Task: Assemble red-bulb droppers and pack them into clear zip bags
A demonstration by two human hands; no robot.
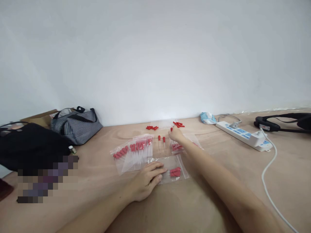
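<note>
My left hand (148, 181) lies with its fingers stretched out on the left part of a clear zip bag (183, 163), which has several red rubber bulbs (175, 171) inside. Farther out, my right hand (176, 134) pinches a red-bulbed dropper (171, 129); only its bulb shows clearly. Two loose droppers (159, 138) with thin clear stems lie side by side left of that hand. Overlapping filled zip bags (136, 150) of red-bulbed droppers rest beyond my left hand. Under my right forearm is another bag (198, 142) with red bulbs, partly hidden.
Two small groups of red bulbs, a left pile (152, 127) and a right pile (178, 124), lie near the wall. On the right are a white power strip (243, 136), its cable, a blue-white packet (207, 118) and a black headset (267, 124). Bags (77, 126) stand left.
</note>
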